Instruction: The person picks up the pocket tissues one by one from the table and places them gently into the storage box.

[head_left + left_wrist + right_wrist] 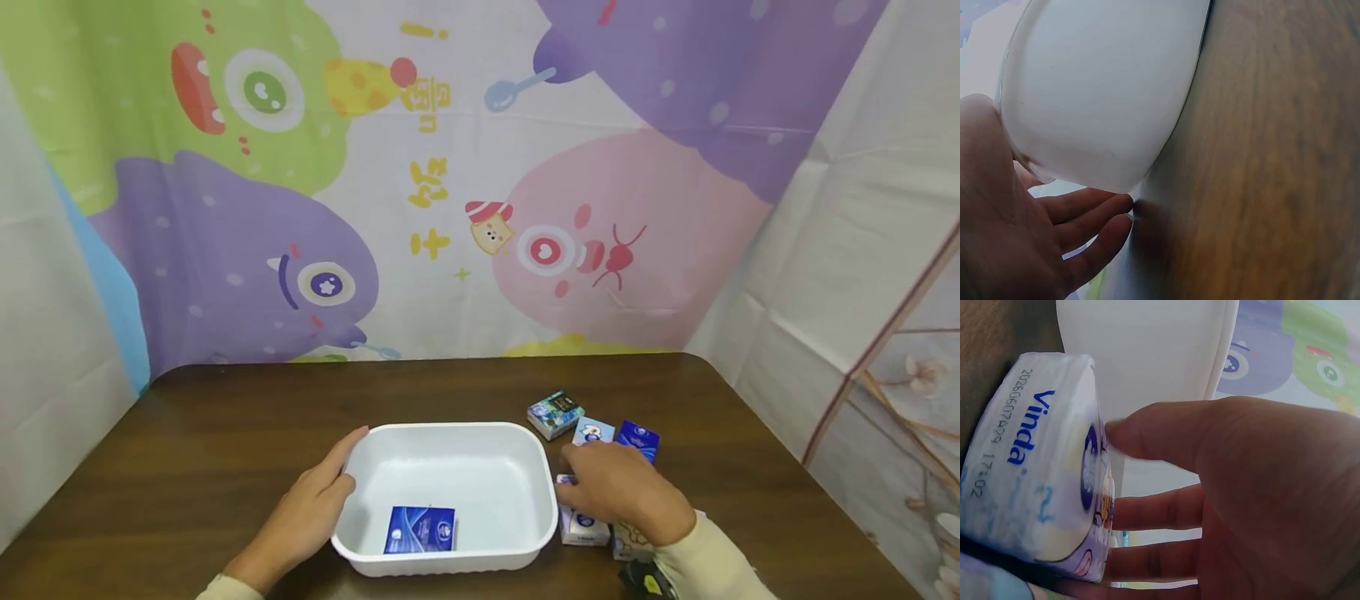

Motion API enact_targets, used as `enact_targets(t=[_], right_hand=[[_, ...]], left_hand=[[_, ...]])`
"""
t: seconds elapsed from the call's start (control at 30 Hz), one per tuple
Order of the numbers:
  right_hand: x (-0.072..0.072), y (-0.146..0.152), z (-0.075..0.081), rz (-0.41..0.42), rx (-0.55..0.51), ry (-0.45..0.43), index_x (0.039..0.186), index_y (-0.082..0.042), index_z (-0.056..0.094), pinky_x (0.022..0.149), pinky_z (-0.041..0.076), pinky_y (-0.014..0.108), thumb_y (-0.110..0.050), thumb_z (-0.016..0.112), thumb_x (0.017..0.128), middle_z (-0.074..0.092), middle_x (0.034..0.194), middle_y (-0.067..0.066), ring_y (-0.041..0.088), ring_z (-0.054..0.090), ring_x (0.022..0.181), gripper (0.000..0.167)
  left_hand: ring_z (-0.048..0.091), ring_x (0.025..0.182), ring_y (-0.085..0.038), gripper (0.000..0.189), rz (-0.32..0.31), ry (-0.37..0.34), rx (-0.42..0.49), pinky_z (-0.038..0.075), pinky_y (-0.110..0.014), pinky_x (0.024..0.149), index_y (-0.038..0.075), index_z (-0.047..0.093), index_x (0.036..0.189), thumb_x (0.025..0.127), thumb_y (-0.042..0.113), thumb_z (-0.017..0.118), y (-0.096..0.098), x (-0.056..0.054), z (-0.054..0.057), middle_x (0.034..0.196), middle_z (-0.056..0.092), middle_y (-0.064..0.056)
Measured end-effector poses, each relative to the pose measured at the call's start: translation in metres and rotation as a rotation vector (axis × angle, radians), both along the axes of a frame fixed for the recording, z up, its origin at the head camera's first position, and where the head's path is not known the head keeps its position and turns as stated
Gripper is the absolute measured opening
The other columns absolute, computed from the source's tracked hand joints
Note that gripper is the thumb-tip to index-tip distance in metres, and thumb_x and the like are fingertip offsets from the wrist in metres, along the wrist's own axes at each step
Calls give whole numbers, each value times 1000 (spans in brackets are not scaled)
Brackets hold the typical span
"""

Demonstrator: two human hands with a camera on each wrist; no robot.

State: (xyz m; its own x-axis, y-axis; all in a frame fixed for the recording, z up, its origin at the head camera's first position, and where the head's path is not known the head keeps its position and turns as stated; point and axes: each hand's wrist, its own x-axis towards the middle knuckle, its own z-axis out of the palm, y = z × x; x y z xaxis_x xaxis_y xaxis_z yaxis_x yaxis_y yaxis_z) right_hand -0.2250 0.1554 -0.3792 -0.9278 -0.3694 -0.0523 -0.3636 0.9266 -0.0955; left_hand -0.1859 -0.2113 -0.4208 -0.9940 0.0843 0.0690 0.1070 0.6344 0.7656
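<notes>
A white plastic tray [450,428] stands on the table with a blue tissue pack [420,530] inside, by its near wall. At its left end my left hand [303,504] holds the rim, thumb over the edge and fingers against the outer wall [1104,94]. Right of the tray, my right hand [618,487] reaches over a cluster of tissue packs. In the right wrist view, its thumb and extended fingers lie at the upper face of a white and purple Vinda tissue pack [1029,444]; the far fingertips are partly hidden. That pack [585,531] rests on the table.
Around my right hand lie a green-blue floral pack [556,414], a light-blue cartoon pack [594,430], a dark blue pack [640,437] and a yellowish pack [632,543], partly covered. A dark object [645,579] sits below the right wrist. A cartoon curtain [450,308] hangs behind the table.
</notes>
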Motion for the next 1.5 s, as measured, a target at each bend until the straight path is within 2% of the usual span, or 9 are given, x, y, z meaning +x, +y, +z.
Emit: enact_targets(t=[0.3,0.47,0.83,1.5], right_hand=[[0,-2,-4,-2,16,3,81,-20,61,61,45,42,-45,72,83,56,72,-6,14,53,68,28],[0,-2,-4,-16,19,-12,80,-20,60,59,44,41,-47,73,83,54,71,-6,14,51,67,30],[-2,-2,-2,-34,5,-48,86,-20,66,58,44,39,-48,73,82,57,74,-8,12,52,67,29],[-1,0,2,-39,-14,-9,79,-21,59,55,40,39,-37,65,82,52,71,-6,14,49,66,17]], left_hand=[[47,133,-35,58,1,-11,5,44,-56,97,24,34,157,101,11,39,-2,4,-1,156,41,-13],[45,135,-34,58,2,8,-10,40,-58,102,23,34,157,101,11,40,0,2,-1,156,40,-13],[47,133,-35,58,1,32,-20,41,-57,101,22,35,157,100,10,40,0,1,0,154,43,-13],[42,138,-37,58,-12,-11,-12,36,-61,105,21,32,158,101,12,39,0,0,1,158,37,-13]])
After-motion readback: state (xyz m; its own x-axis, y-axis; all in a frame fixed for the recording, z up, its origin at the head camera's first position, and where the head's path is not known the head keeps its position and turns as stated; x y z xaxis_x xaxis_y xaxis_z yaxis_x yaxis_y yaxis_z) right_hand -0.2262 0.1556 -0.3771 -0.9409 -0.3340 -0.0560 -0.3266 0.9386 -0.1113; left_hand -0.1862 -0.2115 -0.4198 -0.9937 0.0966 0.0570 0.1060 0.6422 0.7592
